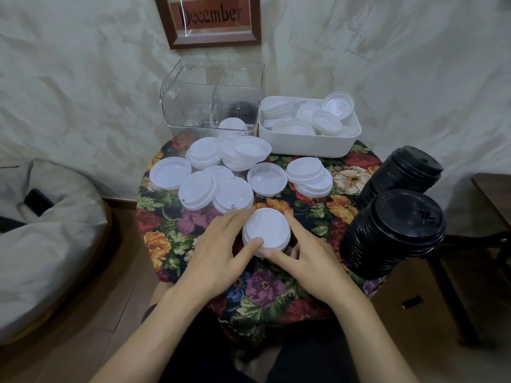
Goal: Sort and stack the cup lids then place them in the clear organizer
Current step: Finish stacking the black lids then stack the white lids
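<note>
Across the round table lies a woven floral cloth (265, 286), thick and nubby. At its far edge stands the clear organizer (193, 100), ribbed, glossy plastic with dividers. Just to its right is a matte white rectangular bin (309, 145) heaped with lids. Two tall ridged stacks of black lids (392, 233) lean at the right edge. Smooth white disc lids (196, 193) lie scattered mid-table. Near the front, the left hand (218, 255) and right hand (312, 261) cup a short white lid stack (266, 229), fingers curled round its sides, thumbs on its near rim.
</note>
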Action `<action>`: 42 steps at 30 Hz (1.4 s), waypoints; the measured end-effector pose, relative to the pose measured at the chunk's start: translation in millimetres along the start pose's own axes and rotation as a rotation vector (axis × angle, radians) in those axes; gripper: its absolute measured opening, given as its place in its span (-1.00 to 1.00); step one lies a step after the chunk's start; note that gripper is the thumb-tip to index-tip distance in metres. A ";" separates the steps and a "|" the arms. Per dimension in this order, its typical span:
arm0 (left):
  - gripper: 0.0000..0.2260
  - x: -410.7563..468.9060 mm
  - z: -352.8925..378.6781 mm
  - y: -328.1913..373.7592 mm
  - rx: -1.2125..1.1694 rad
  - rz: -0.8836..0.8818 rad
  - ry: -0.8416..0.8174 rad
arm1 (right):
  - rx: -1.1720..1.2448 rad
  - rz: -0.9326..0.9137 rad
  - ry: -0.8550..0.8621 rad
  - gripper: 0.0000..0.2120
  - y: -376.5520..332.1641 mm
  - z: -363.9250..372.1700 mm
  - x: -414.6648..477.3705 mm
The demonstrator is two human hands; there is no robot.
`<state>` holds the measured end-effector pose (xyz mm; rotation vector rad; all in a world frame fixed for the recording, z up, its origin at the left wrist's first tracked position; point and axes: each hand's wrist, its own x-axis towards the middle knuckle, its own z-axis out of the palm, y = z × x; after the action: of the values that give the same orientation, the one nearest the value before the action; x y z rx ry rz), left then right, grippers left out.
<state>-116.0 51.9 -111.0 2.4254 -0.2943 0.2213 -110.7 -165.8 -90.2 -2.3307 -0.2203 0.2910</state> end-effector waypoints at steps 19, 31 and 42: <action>-0.62 32.0 -7.5 -30.3 0.286 -0.023 0.169 | -0.090 -0.058 0.080 -0.30 1.5 11.4 1.8; -0.78 30.5 -13.2 -13.8 0.082 0.054 0.268 | -0.068 -0.077 0.088 -0.29 2.7 12.8 0.9; -0.79 9.2 -26.6 -7.1 -0.065 0.113 -0.094 | 0.033 -0.042 0.106 -0.03 4.9 13.5 2.2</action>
<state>-107.5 73.0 -93.0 2.3610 -0.4748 0.1453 -112.0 -159.5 -103.3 -2.2982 -0.2108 0.1491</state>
